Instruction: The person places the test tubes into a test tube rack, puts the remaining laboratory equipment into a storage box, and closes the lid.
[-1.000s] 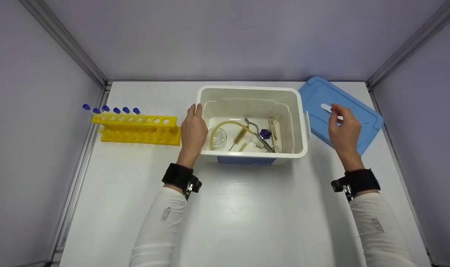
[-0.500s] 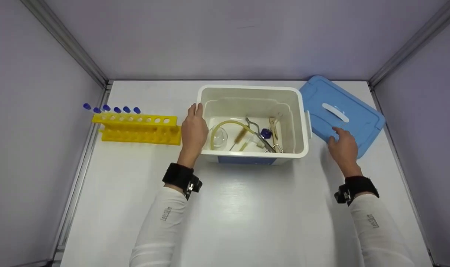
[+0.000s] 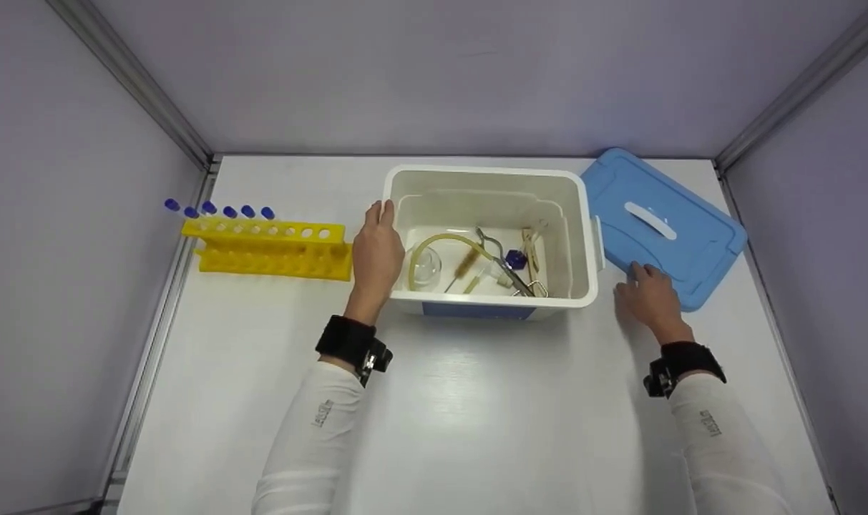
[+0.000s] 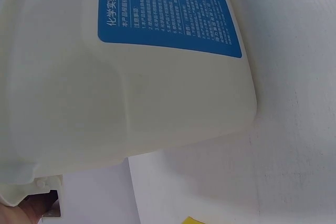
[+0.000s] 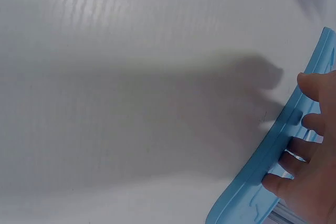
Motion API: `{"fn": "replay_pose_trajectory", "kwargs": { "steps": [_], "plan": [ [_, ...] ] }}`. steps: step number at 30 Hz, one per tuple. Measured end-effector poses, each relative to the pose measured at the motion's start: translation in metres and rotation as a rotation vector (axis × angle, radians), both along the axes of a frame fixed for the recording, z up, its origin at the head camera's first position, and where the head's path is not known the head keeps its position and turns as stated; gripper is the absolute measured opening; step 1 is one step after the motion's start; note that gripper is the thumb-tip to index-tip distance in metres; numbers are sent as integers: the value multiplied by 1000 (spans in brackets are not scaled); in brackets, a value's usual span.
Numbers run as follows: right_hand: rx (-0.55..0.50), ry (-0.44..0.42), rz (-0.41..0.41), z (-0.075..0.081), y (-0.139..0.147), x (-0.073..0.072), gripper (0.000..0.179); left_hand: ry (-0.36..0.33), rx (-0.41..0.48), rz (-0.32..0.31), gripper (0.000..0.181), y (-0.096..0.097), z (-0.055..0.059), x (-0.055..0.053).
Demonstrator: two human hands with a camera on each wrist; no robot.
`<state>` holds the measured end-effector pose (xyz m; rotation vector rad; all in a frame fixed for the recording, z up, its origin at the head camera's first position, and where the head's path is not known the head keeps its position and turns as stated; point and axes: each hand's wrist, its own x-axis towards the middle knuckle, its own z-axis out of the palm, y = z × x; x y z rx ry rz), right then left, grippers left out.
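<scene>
A white plastic box (image 3: 589, 286) stands uncovered at the middle of the table, with a blue printed label (image 4: 168, 11) on its front. My left hand (image 3: 377, 257) holds the box at its left side; in the left wrist view part of that hand shows at the side handle (image 4: 31, 190). The blue lid (image 3: 623, 197) lies slantwise to the right of the box, its white handle (image 3: 650, 220) facing up. At the lid's near edge is my right hand (image 3: 652, 300), fingers spread and loosely bent, gripping nothing. Whether its fingertips touch the lid I cannot tell.
Inside the box lie yellow rubber tubing (image 3: 444, 236), a round glass vessel (image 3: 426, 270), a brush (image 3: 467, 263), metal tongs (image 3: 509, 268), a purple-blue object (image 3: 516, 260) and wooden pieces (image 3: 530, 247). A yellow test-tube rack (image 3: 276, 265) with several blue-capped tubes (image 3: 230, 212) stands left.
My right hand has let go of the lid's white handle and drawn back to the lid's near edge, its fingers spreading. The left hand has stayed at the box.
</scene>
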<state>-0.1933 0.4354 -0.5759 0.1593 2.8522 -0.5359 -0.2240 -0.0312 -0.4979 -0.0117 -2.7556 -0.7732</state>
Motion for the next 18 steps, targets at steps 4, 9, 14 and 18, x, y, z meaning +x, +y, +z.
{"fn": "replay_pose_trajectory", "kwargs": {
  "steps": [4,9,14,18],
  "plan": [
    [36,57,27,-7,2,11,63,3,6,-1,42,1,-2,0],
    [63,127,27,-16,2,27,59,21,3,-5,41,1,-4,0],
    [62,141,1,-17,-1,43,56,9,7,-1,42,0,-3,1],
    [51,103,-6,-12,-2,53,54,7,3,-3,42,0,-2,0]
  ]
}}
